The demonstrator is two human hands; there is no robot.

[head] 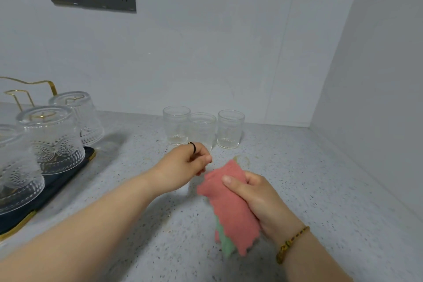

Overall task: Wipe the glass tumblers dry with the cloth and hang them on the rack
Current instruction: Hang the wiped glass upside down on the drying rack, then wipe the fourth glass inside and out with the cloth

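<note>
Fingers of the left hand (185, 165) curl on nothing, arm stretched toward three tumblers (202, 128) by the counter's (320, 178) back edge; right hand (256, 199) grips the cloth (231, 213).

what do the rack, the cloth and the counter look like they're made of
The rack looks like thin bent metal wire with a shiny gold finish. The cloth seems a soft matt fabric, perhaps microfibre, pink over green; it folds limply. The counter looks like stone or a stone-look composite: pale grey, dark speckles, smooth.
</note>
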